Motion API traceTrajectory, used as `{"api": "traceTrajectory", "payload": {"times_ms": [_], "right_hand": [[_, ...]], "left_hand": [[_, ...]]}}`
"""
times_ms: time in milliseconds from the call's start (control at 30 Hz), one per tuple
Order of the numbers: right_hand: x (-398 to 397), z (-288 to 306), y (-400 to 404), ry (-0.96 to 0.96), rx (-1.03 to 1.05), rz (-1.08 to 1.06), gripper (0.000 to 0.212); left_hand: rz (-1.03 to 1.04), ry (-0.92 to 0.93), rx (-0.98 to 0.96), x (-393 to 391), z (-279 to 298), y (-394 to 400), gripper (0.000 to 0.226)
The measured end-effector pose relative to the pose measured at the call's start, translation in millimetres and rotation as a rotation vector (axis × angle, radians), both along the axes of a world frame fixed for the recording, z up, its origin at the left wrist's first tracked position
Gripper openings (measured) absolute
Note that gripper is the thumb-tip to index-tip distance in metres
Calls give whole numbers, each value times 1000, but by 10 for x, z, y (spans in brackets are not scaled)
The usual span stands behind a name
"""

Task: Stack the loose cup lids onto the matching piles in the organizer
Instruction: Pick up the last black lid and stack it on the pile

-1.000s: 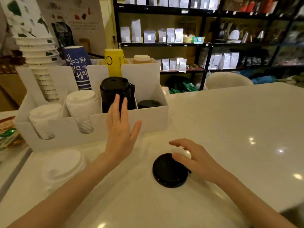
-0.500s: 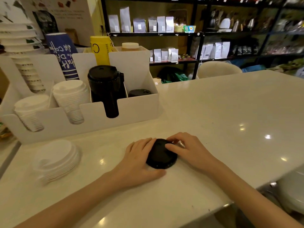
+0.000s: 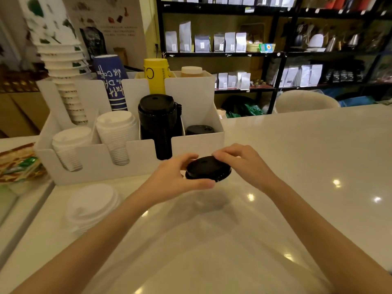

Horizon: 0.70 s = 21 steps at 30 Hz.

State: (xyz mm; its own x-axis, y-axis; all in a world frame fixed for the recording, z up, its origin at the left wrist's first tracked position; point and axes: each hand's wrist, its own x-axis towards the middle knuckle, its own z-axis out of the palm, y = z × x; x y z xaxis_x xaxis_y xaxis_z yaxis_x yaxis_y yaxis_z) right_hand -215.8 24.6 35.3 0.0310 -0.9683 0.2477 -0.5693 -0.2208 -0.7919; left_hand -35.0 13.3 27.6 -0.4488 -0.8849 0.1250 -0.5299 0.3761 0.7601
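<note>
A small stack of black lids (image 3: 207, 169) hangs just above the white counter, in front of the white organizer (image 3: 99, 153). My left hand (image 3: 176, 177) grips its left side and my right hand (image 3: 241, 164) pinches its right rim. The organizer holds two piles of white lids (image 3: 72, 141) (image 3: 116, 128), a tall pile of black lids (image 3: 157, 115) and a low pile of black lids (image 3: 200, 130) at the right end. A loose stack of white lids (image 3: 91, 205) lies on the counter to the left of my left arm.
Stacks of paper cups, white (image 3: 61, 60), blue (image 3: 110, 79) and yellow (image 3: 154, 75), stand in the organizer's back row. Packets (image 3: 19, 162) lie at the far left. A white chair back (image 3: 305, 101) and black shelves (image 3: 275, 54) stand beyond the counter.
My left hand came down from the tall black pile to the black lids on the counter. Both hands closed on them and lifted them off the counter toward the organizer.
</note>
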Motion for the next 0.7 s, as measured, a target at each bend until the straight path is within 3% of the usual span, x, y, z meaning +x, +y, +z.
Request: {"api": "traceTrajectory", "payload": {"times_ms": [200,433,700], "right_hand": [[248,399,-288,-159,-65,20,37],[551,628,-628,-401,-161,85,26],[751,667,-953,-528,-271,123,23]], "left_hand": [[84,195,-114,207,441,-202,83],[222,311,-253,424,641,-533,93],[329,281,-441,448,650,-880,86]]}}
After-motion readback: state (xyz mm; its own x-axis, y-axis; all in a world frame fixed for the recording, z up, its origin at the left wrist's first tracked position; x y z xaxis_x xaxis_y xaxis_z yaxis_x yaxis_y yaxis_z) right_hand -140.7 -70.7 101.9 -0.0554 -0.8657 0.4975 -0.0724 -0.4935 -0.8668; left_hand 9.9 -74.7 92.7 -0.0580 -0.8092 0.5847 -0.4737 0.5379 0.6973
